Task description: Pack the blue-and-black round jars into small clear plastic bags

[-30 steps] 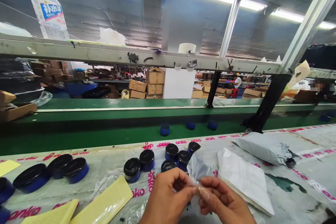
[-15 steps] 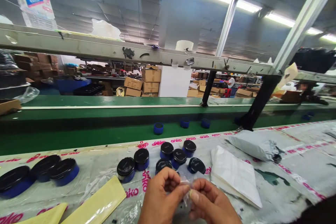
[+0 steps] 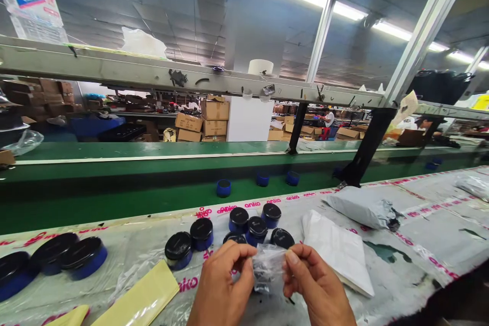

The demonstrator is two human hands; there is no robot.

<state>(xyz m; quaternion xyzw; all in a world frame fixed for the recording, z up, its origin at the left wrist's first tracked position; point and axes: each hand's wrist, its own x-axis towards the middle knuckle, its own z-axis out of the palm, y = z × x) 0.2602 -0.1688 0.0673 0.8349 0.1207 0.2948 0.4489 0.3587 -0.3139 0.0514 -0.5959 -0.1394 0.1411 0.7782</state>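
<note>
Between my two hands a small clear plastic bag (image 3: pixel 268 265) is stretched out. My left hand (image 3: pixel 225 280) pinches its left edge, and my right hand (image 3: pixel 313 280) pinches the right edge between thumb and fingers. Whether anything lies inside the bag I cannot make out. Just beyond the hands stand several round blue pieces with black tops (image 3: pixel 256 229); one is partly covered by my left hand. Another blue-and-black piece (image 3: pixel 179 249) stands left of them, touching its neighbour.
Folded white sheets (image 3: pixel 338 252) and a grey plastic packet (image 3: pixel 361 207) lie to the right. Yellow strips (image 3: pixel 137 295) lie at the front left. Behind the printed table cover runs a green conveyor belt (image 3: pixel 133 196) bearing several blue pieces. A metal shelf rail (image 3: pixel 145 69) crosses above.
My hands have moved apart, spreading the clear bag that was bunched between the fingertips. The whole view has shifted slightly, so the surroundings sit further left.
</note>
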